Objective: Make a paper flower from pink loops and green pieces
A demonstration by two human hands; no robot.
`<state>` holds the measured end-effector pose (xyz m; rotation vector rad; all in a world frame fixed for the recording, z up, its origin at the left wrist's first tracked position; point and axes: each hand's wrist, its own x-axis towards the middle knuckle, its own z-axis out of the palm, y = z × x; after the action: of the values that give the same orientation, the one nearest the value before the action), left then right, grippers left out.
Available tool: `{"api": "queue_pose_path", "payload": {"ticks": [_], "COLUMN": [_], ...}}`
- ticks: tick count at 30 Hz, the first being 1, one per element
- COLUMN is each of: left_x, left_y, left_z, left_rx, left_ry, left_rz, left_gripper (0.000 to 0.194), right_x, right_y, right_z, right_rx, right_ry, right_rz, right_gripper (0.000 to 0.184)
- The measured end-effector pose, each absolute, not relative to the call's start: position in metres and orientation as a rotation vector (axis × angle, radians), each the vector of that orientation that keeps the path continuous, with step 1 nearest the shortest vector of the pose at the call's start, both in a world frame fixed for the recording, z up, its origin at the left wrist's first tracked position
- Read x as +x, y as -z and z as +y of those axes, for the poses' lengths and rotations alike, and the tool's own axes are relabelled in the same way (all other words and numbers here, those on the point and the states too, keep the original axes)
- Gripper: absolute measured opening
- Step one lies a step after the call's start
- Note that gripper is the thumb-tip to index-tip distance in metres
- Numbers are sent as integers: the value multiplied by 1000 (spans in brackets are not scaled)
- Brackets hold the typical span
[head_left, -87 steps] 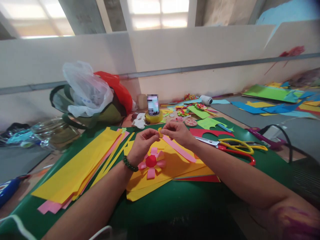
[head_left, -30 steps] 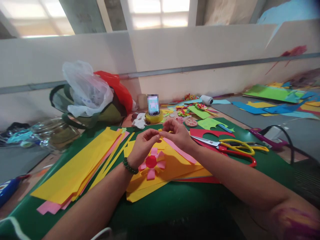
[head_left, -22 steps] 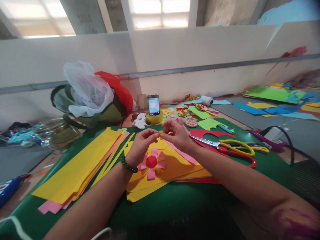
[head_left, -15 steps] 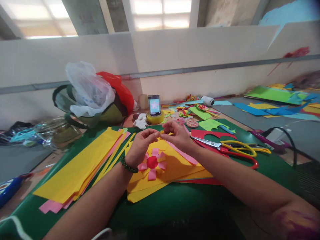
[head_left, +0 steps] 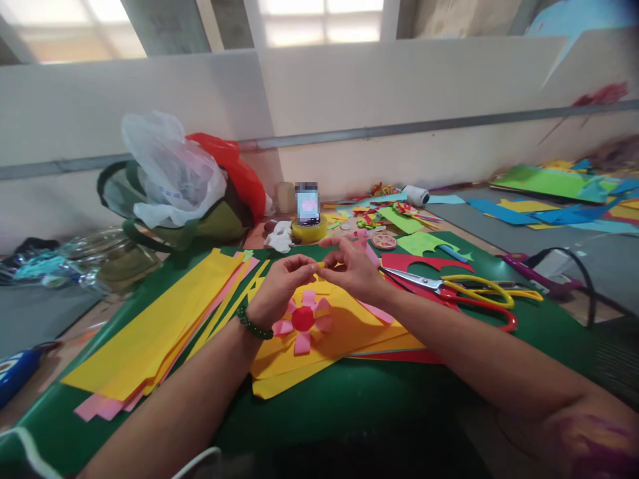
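Note:
My left hand point(head_left: 284, 285), with a green bead bracelet at the wrist, pinches a small yellow paper strip point(head_left: 320, 265) from the left. From the other side my right hand point(head_left: 352, 269) closes thumb and finger on the same strip, its other fingers curled above. Most of the strip is hidden by the fingertips. Just below the hands lies a paper flower point(head_left: 302, 319) with a red centre, pink looped petals and yellow bits between them. It rests on yellow paper sheets point(head_left: 349, 332). A pink strip point(head_left: 377, 313) lies under my right wrist.
Red-handled scissors point(head_left: 479, 303) and yellow-handled ones lie right of my right arm. Yellow strips point(head_left: 160, 326) are stacked at left on the green mat point(head_left: 379, 392). Behind stand a phone point(head_left: 308, 203) on a tape roll point(head_left: 309, 231), a bag point(head_left: 210, 219) and paper scraps point(head_left: 399, 219).
My hands have stayed fingertip to fingertip at the yellow strip, and less of the strip shows than at first. My right fingers have lifted and curled. The view has shifted slightly.

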<state>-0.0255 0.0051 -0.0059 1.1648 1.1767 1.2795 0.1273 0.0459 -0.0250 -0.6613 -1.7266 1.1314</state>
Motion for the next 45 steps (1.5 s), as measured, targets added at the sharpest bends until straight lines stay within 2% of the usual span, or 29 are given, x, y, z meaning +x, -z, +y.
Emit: {"api": "queue_pose_path", "payload": {"ticks": [9, 45], "left_x": [-23, -20], "left_y": [5, 4], "left_z": [5, 2], "left_rx": [1096, 1257], "left_ry": [-1322, -1396], "left_rz": [1156, 1265], "left_gripper": [32, 31], "right_x": [128, 127], "right_y": [27, 27], "right_z": [55, 51], "right_rx": [-671, -703], "right_ry": [-1341, -1210], "right_rz": [-1648, -1714], "right_gripper": [49, 45]}}
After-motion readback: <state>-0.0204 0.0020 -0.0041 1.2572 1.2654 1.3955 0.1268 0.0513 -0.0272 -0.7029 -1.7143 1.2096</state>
